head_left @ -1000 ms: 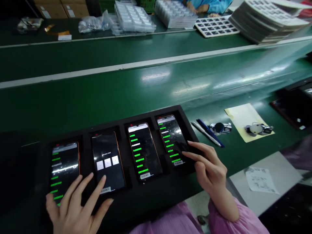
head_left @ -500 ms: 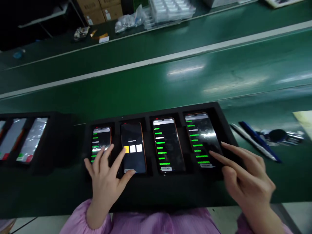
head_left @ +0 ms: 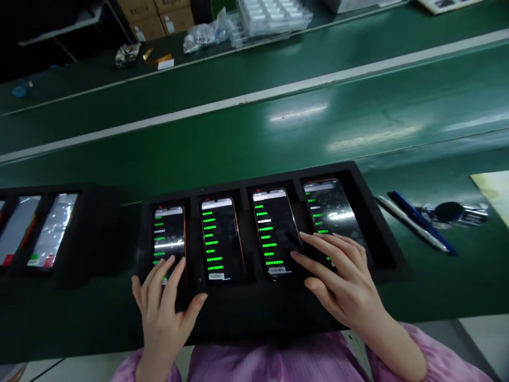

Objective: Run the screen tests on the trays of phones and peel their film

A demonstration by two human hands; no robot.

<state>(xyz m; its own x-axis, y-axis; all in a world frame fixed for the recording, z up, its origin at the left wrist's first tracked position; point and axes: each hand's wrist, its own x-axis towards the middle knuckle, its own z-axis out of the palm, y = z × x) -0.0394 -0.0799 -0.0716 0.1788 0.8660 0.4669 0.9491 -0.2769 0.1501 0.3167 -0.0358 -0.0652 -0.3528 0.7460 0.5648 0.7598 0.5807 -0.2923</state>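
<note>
Before me lies a black tray (head_left: pixel 274 297) with a row of several smartphones, each lit with green lines of text on a dark screen. My left hand (head_left: pixel 163 307), fingers spread, is over the lower part of the leftmost phone (head_left: pixel 169 228). To its right rests the second phone (head_left: pixel 222 241), uncovered. My right hand (head_left: pixel 345 281) is open, its index fingertip at the right part of the third phone's screen (head_left: pixel 274 228). That hand hides the lower part of the rightmost phone (head_left: pixel 332 204). Whether the fingertips touch the glass I cannot tell.
Another black tray (head_left: pixel 91 233) with phones stands at the left. Right of my tray lie a white pen (head_left: pixel 411 223), a blue pen (head_left: pixel 421 220) and a wristwatch (head_left: pixel 451 213). Clear plastic trays (head_left: pixel 274 18) and a plastic bag (head_left: pixel 207 36) are at the back.
My right hand has moved left from the rightmost phone to the third. My left hand has drawn off the second phone, whose screen changed from coloured squares to green text lines.
</note>
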